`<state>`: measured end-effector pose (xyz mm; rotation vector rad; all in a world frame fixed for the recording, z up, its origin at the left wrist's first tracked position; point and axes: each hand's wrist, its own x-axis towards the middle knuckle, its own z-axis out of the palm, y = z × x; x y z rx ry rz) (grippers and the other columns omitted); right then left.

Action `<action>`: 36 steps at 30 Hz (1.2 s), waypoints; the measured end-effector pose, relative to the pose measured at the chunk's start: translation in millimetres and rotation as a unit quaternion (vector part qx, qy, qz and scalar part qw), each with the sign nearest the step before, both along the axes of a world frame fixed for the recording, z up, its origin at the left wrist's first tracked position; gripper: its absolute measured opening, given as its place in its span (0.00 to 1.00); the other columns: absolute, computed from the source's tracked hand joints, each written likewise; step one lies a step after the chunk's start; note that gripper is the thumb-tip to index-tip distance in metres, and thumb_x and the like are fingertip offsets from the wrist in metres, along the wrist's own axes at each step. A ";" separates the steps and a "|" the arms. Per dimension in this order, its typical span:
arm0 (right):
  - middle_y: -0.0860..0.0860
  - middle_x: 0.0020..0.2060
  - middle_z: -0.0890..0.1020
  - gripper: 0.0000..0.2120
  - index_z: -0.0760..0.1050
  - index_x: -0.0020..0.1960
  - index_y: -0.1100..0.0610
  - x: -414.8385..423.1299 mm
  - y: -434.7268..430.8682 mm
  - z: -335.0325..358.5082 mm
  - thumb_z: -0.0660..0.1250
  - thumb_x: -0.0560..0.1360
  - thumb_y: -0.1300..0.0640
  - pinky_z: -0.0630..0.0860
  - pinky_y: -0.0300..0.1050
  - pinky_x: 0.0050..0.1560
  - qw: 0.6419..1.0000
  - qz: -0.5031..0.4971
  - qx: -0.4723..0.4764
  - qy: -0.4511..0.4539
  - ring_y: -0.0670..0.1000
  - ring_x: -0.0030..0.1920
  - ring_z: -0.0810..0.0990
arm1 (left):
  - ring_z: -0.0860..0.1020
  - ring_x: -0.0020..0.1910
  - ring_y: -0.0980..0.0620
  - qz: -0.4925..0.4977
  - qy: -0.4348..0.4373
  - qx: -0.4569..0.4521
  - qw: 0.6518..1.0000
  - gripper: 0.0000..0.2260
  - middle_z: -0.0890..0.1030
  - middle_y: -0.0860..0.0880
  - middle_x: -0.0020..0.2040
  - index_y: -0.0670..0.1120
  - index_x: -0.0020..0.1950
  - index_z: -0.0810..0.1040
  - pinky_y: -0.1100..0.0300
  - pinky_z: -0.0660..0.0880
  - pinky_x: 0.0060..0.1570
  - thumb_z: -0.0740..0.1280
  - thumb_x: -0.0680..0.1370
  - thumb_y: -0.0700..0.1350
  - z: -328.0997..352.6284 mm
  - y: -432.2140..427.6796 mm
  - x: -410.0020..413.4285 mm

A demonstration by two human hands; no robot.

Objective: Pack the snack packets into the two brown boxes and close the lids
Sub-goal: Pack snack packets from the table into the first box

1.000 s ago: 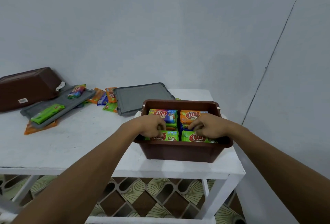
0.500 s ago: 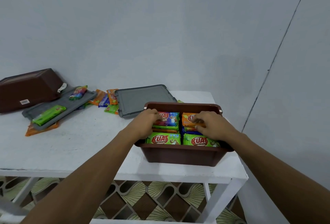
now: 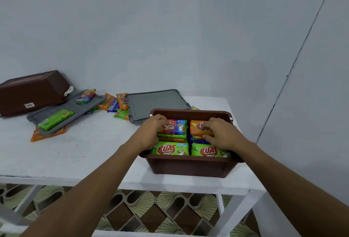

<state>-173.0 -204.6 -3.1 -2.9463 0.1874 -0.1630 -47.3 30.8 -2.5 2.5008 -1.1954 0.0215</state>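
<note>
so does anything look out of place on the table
Yes. The second brown box lies tipped over at the far left, off its grey lid. Loose packets sit on and under that lid, and more lie scattered beside the other lid.

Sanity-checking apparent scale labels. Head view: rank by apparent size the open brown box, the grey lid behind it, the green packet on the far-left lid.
1. open brown box, nearest camera
2. grey lid
3. green packet, clearly smallest

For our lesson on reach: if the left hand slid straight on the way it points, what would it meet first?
Probably the far wall of the open brown box, just beyond the blue packet under the left hand; depth is unclear.
</note>
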 end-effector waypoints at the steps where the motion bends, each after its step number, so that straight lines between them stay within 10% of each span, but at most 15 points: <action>1: 0.48 0.57 0.76 0.18 0.74 0.65 0.49 1.7 2.7 -0.3 0.65 0.76 0.47 0.77 0.50 0.53 1.000 0.000 -0.002 -0.003 0.49 0.57 0.74 | 0.67 0.70 0.50 0.001 0.004 -0.006 1.000 0.29 0.68 0.49 0.72 0.44 0.70 0.72 0.60 0.67 0.65 0.67 0.71 0.27 -1.5 1.2 0.0; 12: 0.47 0.56 0.77 0.15 0.76 0.62 0.49 24.7 30.3 3.2 0.66 0.77 0.49 0.76 0.50 0.56 0.996 0.031 0.054 -0.057 0.48 0.57 0.75 | 0.64 0.71 0.52 0.014 0.008 -0.090 0.996 0.18 0.68 0.49 0.72 0.47 0.70 0.71 0.60 0.63 0.67 0.64 0.80 0.46 -1.0 18.1 16.6; 18: 0.45 0.46 0.82 0.10 0.79 0.58 0.52 57.6 65.7 14.0 0.66 0.78 0.54 0.77 0.40 0.50 0.979 0.047 0.180 -0.079 0.41 0.46 0.79 | 0.75 0.57 0.55 0.032 0.096 -0.152 0.983 0.13 0.79 0.51 0.58 0.46 0.61 0.78 0.56 0.72 0.59 0.59 0.82 0.50 10.4 65.9 41.2; 36: 0.45 0.49 0.81 0.11 0.77 0.58 0.48 272.8 349.4 -19.2 0.66 0.77 0.48 0.79 0.51 0.51 0.980 0.103 0.172 -0.003 0.48 0.48 0.79 | 0.69 0.67 0.42 0.202 0.040 -0.057 0.977 0.20 0.73 0.44 0.67 0.47 0.64 0.77 0.49 0.67 0.63 0.63 0.77 0.57 -52.1 350.3 243.5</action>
